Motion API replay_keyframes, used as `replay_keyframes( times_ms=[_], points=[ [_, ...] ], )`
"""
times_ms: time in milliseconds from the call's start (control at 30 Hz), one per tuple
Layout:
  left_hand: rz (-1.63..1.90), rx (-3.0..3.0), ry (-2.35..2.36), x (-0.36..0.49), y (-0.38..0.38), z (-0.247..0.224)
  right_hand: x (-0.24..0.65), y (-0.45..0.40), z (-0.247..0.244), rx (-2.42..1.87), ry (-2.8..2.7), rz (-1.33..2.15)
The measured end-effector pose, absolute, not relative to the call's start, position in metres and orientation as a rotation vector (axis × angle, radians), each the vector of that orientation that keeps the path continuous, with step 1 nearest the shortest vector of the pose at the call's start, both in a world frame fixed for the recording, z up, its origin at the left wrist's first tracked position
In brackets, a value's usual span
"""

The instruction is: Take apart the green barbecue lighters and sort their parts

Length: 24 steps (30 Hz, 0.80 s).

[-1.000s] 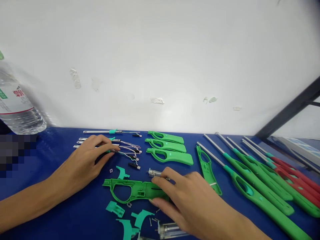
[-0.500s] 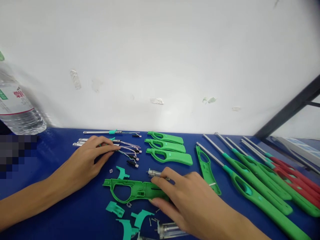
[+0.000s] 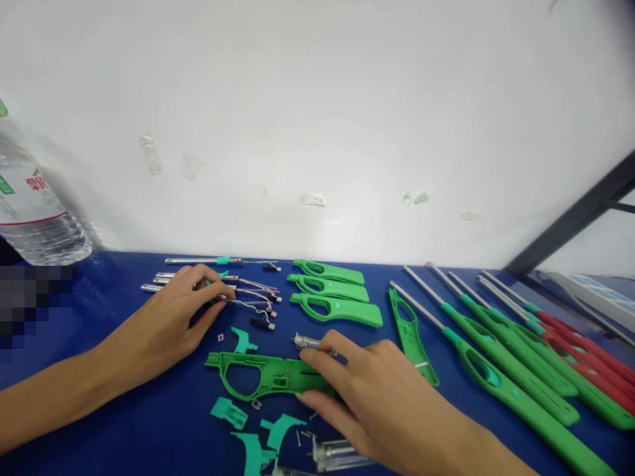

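Note:
At the left, my left hand (image 3: pixel 191 301) is closed, thumb and fingers pinched on the nearest metal lighter tube (image 3: pixel 150 288), whose wires (image 3: pixel 251 305) trail right to a black igniter piece (image 3: pixel 262 324). More wired tubes lie just behind it, one with a teal collar (image 3: pixel 225 260). In the front middle, my right hand (image 3: pixel 374 396) grips the right end of an open green lighter handle half (image 3: pixel 248 377), its inside facing up. A clear fuel tank (image 3: pixel 306 341) lies behind that handle, partly covered by my fingers. Teal triggers (image 3: pixel 285 430) are scattered in front.
Several green handle halves (image 3: pixel 337 312) lie behind, another half (image 3: pixel 411 337) to the right. Finished-looking green lighters (image 3: pixel 516 390) and red ones (image 3: pixel 590 360) fill the right side. A water bottle (image 3: pixel 40 218) stands left by the white wall. Small screws (image 3: pixel 305 435) and another tank (image 3: pixel 342 456) lie in front.
My left hand has shifted slightly left, and the nearest tube has slid left with it. My right hand stays on the green handle half.

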State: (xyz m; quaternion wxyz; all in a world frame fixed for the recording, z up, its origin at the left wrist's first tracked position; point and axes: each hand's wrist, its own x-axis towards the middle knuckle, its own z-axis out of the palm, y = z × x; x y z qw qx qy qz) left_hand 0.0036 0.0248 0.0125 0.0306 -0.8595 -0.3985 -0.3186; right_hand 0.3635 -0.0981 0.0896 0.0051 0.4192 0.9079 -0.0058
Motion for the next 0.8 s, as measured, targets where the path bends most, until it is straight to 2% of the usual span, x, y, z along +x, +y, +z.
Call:
replay_keyframes(
  times_ms=[800],
  points=[
    [-0.991,-2.689,-1.295,0.018,0.002,0.028,0.364,-0.097,0.089,1.300,2.868,-0.008]
  ],
)
